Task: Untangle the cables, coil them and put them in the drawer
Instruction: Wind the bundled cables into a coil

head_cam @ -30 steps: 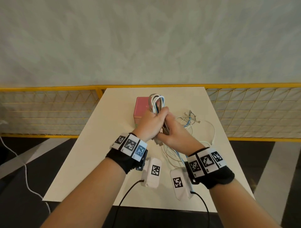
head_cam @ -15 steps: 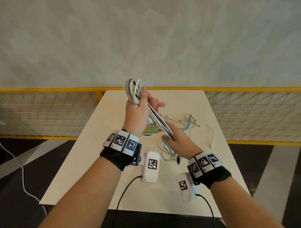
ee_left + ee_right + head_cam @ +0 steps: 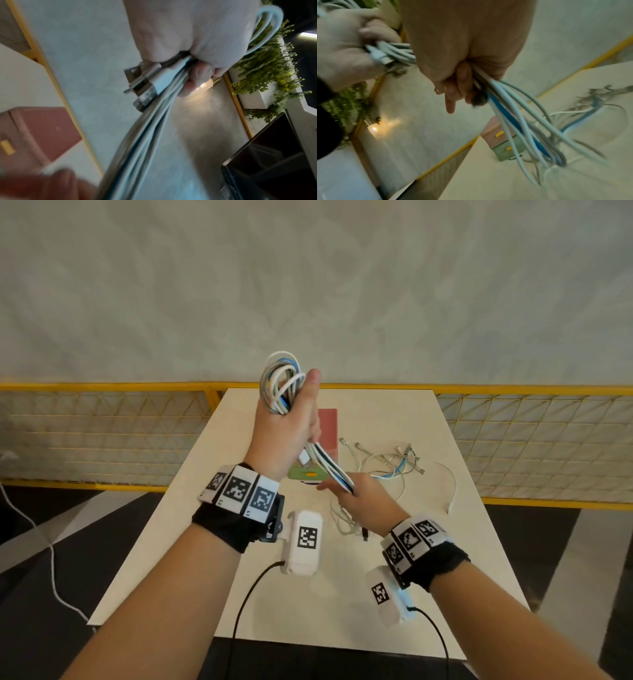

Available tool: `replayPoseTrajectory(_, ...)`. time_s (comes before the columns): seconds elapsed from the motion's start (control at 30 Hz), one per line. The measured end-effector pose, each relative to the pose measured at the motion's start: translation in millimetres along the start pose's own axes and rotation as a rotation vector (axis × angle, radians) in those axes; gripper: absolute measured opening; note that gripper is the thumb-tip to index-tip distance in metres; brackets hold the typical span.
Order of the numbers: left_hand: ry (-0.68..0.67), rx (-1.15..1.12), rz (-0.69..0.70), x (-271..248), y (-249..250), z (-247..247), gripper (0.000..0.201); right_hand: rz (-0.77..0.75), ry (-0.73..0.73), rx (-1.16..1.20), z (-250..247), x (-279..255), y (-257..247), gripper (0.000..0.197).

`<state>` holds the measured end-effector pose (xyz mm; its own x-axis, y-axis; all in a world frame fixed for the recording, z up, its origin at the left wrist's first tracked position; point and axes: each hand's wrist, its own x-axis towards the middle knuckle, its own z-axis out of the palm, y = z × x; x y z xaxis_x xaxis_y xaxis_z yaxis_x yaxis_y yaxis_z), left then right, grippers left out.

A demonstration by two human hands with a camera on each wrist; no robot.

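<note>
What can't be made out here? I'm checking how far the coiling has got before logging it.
- Number of cables in the bundle: the left hand covers its middle in the head view.
- Drawer unit: open or shut is hidden by the left hand.
- Right hand grip: blurred in the right wrist view.
- Loose cables: connector types too small.

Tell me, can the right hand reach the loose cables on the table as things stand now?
Probably not at once. The right hand is gripping the cable bundle that the left hand holds up, so it is busy. The loose cables lie just beyond it on the table, nothing between.
</note>
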<state>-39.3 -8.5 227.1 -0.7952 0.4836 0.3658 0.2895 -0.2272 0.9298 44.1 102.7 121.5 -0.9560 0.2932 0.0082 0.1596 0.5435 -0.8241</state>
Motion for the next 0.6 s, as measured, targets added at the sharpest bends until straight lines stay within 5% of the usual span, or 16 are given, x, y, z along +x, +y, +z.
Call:
replayPoseTrajectory(0.1, -0.028, 0.123, -0.052, 0, -12, -18, 0.048, 0.046, 0.065, -0.098, -15, 4, 10, 0.016)
replayPoseTrajectory(0.27, -0.146, 0.374, -0.283, -14, -26, -26, 0.041, 0.161, 0.326, -0.118, -45, 16, -6, 0.045)
replayPoseTrajectory(0.47, -0.407, 0.358, -0.460, -28, -41, -13, 0.044, 0.067, 0.329, -0.149, -39, 18, -36, 0.061)
replayPoseTrajectory(0.6, -0.529, 0.374, -0.410, -33, -44, -9, 0.035, 0.013, 0.324, -0.192, -37, 11, -40, 0.062)
